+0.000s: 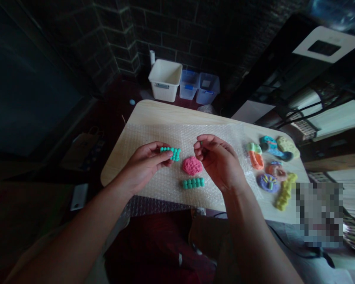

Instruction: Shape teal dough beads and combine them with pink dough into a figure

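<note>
My left hand (pixel 146 159) is closed on a turquoise clay piece (pixel 175 154) made of rows of small balls, held between thumb and fingers above the table. Apart from it, to the right, my right hand (pixel 220 157) is pinched, and a tiny green bit (pixel 201 143) shows at its fingertips. Between and below the hands lies a bumpy pink clay lump (pixel 192 165). Nearer to me is a green clay strip (pixel 193 183) of balls set in two rows. Both lie on bubble wrap (pixel 165 187).
On the right of the wooden table (pixel 148 112) sit several clay shapes, among them an orange and green one (pixel 256 156), a purple disc (pixel 268 183) and a yellow wavy strip (pixel 286 192). Beyond the far edge stand a white bin (pixel 165 81) and two clear boxes (pixel 189 85).
</note>
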Motion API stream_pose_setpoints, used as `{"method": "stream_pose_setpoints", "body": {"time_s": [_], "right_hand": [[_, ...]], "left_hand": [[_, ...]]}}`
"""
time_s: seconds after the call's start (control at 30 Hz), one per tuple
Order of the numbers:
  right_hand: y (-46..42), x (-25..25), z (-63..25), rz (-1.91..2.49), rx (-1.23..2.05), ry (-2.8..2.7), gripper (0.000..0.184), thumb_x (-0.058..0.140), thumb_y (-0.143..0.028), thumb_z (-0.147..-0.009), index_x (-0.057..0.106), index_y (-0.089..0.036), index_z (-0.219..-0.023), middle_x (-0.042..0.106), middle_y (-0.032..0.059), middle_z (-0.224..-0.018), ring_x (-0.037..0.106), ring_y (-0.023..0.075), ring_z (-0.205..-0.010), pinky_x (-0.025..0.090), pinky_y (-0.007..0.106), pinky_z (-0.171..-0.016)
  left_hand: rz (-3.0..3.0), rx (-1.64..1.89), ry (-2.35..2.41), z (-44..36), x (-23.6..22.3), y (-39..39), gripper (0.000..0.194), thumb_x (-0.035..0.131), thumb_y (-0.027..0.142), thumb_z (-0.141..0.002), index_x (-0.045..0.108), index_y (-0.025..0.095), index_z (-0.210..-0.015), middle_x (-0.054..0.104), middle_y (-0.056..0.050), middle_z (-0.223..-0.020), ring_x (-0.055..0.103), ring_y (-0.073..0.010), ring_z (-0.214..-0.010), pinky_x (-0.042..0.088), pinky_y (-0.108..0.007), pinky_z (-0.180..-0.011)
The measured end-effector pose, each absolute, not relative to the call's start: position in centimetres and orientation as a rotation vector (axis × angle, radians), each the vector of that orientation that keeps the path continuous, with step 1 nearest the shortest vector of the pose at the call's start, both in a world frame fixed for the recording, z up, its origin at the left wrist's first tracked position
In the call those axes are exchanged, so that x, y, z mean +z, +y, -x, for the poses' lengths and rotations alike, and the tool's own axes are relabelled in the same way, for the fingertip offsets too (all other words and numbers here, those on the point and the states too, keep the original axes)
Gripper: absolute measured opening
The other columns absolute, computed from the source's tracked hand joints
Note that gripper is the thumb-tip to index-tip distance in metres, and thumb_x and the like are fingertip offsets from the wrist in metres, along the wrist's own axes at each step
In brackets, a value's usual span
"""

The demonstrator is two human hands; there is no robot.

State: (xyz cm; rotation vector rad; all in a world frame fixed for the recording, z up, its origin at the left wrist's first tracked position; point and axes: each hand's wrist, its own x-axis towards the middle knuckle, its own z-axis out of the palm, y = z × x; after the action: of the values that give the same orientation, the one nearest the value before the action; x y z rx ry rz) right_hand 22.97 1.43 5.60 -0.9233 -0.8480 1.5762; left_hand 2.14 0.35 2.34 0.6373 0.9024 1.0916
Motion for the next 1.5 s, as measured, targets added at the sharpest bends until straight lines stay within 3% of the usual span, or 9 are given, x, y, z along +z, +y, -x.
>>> {"method": "stream_pose_setpoints", "body": {"time_s": [0.3,0.43,0.63,0.87,1.0,1.13,1.2,1.33,1.5], "right_hand": [[1.37,5.56,-22.69,0.943,1.532,-0.953,0.033,0.099,-0.04,-0.069,0.069,-0.025,-0.075,0.055,-0.0057,-0.061,0.039,0.0115,-0.055,0.031,0.027,-0.051],[1.38,5.48,-22.61,0.929,1.516,-0.938,0.036,0.102,-0.033,-0.064,0.068,-0.025,-0.074,0.062,-0.0051,-0.067,0.046,0.0114,-0.059,0.038,0.027,-0.054],[1.22,5.55,-22.83,0.925,1.624,-0.936,0.021,0.091,-0.03,-0.078,0.083,-0.023,-0.096,0.081,0.0023,-0.092,0.061,0.0127,-0.069,0.05,0.027,-0.063],[1.19,5.82,-22.85,0.925,1.642,-0.896,0.011,0.072,-0.034,-0.092,0.074,-0.023,-0.093,0.086,0.0055,-0.095,0.063,0.0156,-0.063,0.049,0.029,-0.057],[1.41,5.47,-22.78,0.93,1.585,-0.872,0.022,0.082,-0.042,-0.088,0.075,-0.022,-0.081,0.078,0.0023,-0.075,0.05,0.0116,-0.057,0.039,0.025,-0.051],[1.65,5.12,-22.88,0.898,1.529,-0.875,0.025,0.099,-0.032,-0.07,0.076,-0.022,-0.074,0.058,-0.0049,-0.059,0.039,0.0087,-0.054,0.03,0.023,-0.048],[1.69,5.07,-22.99,0.888,1.527,-0.868,0.025,0.1,-0.027,-0.067,0.077,-0.022,-0.074,0.058,-0.0052,-0.059,0.042,0.0085,-0.055,0.033,0.023,-0.05],[1.65,5.08,-23.17,0.905,1.559,-0.863,0.019,0.097,-0.025,-0.071,0.08,-0.021,-0.08,0.077,0.0015,-0.078,0.057,0.0094,-0.064,0.045,0.022,-0.057],[1.73,4.96,-23.16,0.978,1.565,-0.884,0.028,0.094,-0.042,-0.077,0.079,-0.019,-0.083,0.079,0.005,-0.08,0.063,0.0118,-0.061,0.047,0.024,-0.053]], "left_hand": [[-0.654,1.1,0.892,-2.1,2.19,0.3,0.024,0.095,0.021,-0.073,0.076,0.016,-0.088,0.076,-0.003,-0.083,0.067,-0.0149,-0.074,0.052,-0.03,-0.074],[-0.652,1.102,0.893,-2.06,2.14,0.3,0.024,0.096,0.021,-0.073,0.076,0.016,-0.088,0.077,-0.003,-0.084,0.067,-0.0153,-0.075,0.052,-0.03,-0.075],[-0.642,1.105,0.885,-2.02,2.21,0.29,0.025,0.097,0.02,-0.072,0.077,0.016,-0.087,0.076,-0.002,-0.081,0.068,-0.0146,-0.074,0.052,-0.028,-0.074],[-0.64,1.098,0.879,-2.0,2.26,0.35,0.025,0.096,0.02,-0.073,0.077,0.016,-0.088,0.076,-0.003,-0.082,0.068,-0.0148,-0.075,0.053,-0.029,-0.076],[-0.624,1.103,0.888,-2.13,2.33,0.25,0.027,0.098,0.02,-0.071,0.077,0.015,-0.087,0.077,-0.003,-0.082,0.069,-0.0144,-0.075,0.053,-0.028,-0.075],[-0.622,1.105,0.902,-2.16,2.38,0.23,0.029,0.098,0.021,-0.071,0.075,0.015,-0.088,0.077,-0.003,-0.081,0.069,-0.0137,-0.073,0.052,-0.027,-0.072],[-0.626,1.106,0.9,-2.09,2.44,0.29,0.029,0.097,0.021,-0.071,0.075,0.015,-0.088,0.077,-0.002,-0.081,0.069,-0.0133,-0.072,0.052,-0.026,-0.071],[-0.623,1.112,0.911,-1.91,2.6,0.44,0.028,0.098,0.02,-0.07,0.075,0.015,-0.087,0.078,-0.003,-0.082,0.069,-0.0131,-0.071,0.051,-0.025,-0.069],[-0.612,1.119,0.92,-1.86,2.64,0.51,0.029,0.098,0.019,-0.07,0.075,0.015,-0.087,0.078,-0.002,-0.081,0.069,-0.0132,-0.071,0.051,-0.025,-0.068]]}}
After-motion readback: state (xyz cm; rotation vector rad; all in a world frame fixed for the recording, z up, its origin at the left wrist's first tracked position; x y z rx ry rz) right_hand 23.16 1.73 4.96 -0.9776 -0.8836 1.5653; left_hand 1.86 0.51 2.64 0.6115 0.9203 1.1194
